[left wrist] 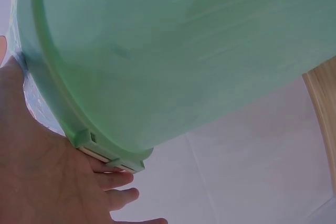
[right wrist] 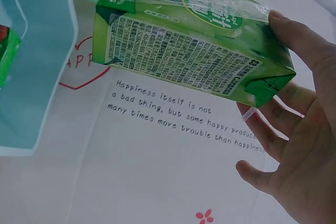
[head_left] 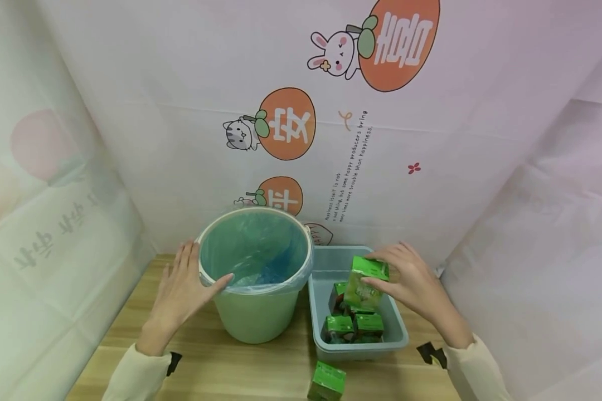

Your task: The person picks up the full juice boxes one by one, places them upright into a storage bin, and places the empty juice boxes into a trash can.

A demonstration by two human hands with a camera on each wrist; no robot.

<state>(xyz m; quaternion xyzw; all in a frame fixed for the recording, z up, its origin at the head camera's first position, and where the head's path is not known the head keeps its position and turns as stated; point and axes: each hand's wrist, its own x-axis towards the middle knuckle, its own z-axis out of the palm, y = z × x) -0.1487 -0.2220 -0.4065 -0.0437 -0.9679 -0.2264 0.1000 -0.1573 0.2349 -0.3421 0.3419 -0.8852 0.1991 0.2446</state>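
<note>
My right hand point(head_left: 413, 275) pinches a green juice box point(head_left: 363, 289) between thumb and fingers over the pale blue basin point(head_left: 401, 331). In the right wrist view the juice box point(right wrist: 184, 45) shows a white block of print and a straw in clear wrap along one side. Several more green boxes point(head_left: 339, 328) lie in the basin. At the left, my left hand point(head_left: 180, 289) rests against the rim of a light green bucket point(head_left: 261, 314), fingers straight and spread along its outside, thumb over the front rim. The left wrist view shows the palm by the bucket's handle lug point(left wrist: 110, 153).
A clear plastic liner point(head_left: 286, 287) folds over the bucket's rim, with something blue down inside. One green box point(head_left: 327, 381) stands on the wooden table point(head_left: 241, 373) in front of the basin. Printed white cloth point(head_left: 180, 156) encloses the back and both sides.
</note>
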